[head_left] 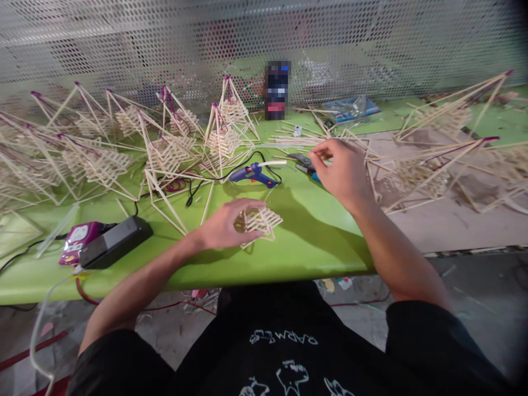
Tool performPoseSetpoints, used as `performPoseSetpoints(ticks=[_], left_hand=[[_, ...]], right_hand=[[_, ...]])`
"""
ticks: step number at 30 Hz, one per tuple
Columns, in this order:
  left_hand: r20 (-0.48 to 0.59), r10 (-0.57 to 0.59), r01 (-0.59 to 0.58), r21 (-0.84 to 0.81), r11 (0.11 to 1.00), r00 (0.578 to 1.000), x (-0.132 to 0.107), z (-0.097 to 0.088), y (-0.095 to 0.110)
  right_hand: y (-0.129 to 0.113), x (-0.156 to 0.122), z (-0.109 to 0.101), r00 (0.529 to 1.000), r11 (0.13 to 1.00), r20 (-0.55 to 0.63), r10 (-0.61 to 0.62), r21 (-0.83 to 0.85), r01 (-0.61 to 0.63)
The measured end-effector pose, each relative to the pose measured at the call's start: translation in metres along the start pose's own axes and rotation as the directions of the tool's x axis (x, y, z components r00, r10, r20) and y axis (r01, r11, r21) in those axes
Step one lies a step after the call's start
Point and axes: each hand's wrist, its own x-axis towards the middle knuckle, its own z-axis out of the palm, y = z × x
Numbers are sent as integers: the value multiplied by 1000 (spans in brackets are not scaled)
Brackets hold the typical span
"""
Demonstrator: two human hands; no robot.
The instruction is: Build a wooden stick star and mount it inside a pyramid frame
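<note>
My left hand [226,223] rests on the green table [305,242], fingers curled around a small stacked lattice of thin wooden sticks [259,223]. My right hand [340,168] reaches farther back over a loose pile of sticks [305,140], its fingertips pinched together; what they pinch is too thin to make out. Blue-handled pliers [307,165] lie just under that hand. A blue glue gun [253,173] with a white glue stick lies between the two hands, its black cord running left.
Several finished stick pyramids with purple tips [165,143] crowd the left and back of the table; larger ones [449,137] lie on the right. A black box [115,239] and a pink device [78,239] sit at left. A perforated metal screen [264,44] backs the table.
</note>
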Motion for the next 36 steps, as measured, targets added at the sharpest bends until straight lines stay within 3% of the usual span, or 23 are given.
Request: performPoseSetpoints(ticks=[3, 6, 12, 15, 17, 20, 22, 26, 30, 36], left_hand=[[11, -71, 71, -159, 985, 997, 1, -5, 2], [5, -90, 88, -283, 955, 996, 1, -7, 1], [-21, -105, 85, -436, 896, 994, 4, -10, 0], [-20, -110, 89, -451, 888, 994, 4, -11, -1], [-12, -114, 97, -444, 891, 993, 3, -11, 0], [-2, -116, 106, -402, 910, 993, 1, -10, 0], [-1, -99, 93, -339, 936, 995, 1, -9, 0], [9, -91, 90, -266, 960, 996, 0, -7, 0], [26, -109, 112, -320, 941, 994, 0, -6, -1], [74, -89, 107, -306, 946, 993, 1, -6, 6]], right_hand=[[-4, -5, 7, 984, 958, 172, 43, -287, 8], [-11, -11, 14, 964, 889, 257, 62, -454, 64], [-30, -22, 8, 973, 826, 232, -5, -548, 135], [-40, -31, 4, 975, 856, 184, -123, -478, 198], [-46, -38, 5, 947, 876, 149, -285, -360, 320], [-55, -48, 12, 823, 826, 101, -559, -23, 564], [-61, -52, 18, 756, 755, 94, -648, 209, 621], [-63, -52, 26, 705, 684, 157, -692, 456, 570], [-58, -46, 27, 725, 677, 102, -681, 464, 571], [-60, -49, 25, 710, 653, 83, -699, 478, 587]])
